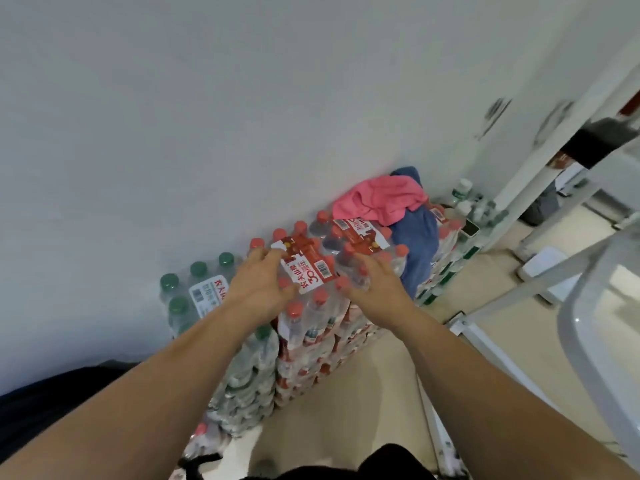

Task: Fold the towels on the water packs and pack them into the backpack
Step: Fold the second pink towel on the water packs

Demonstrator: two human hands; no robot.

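Note:
A crumpled pink towel (379, 199) lies on top of the stacked red-capped water packs (311, 306) against the wall. A blue towel (420, 237) sits under and behind it and hangs down the side of the stack. My left hand (259, 284) and my right hand (375, 284) hover over the near top pack, fingers spread, holding nothing; both are short of the towels. A black object (346, 462) at the bottom edge may be the backpack; I cannot tell.
Green-capped water packs (197, 292) stand to the left of the red-capped ones. Loose bottles (464, 197) stand beyond the towels. A white metal frame (519, 188) and a white plastic chair back (602, 323) are on the right. The beige floor (363, 410) lies below.

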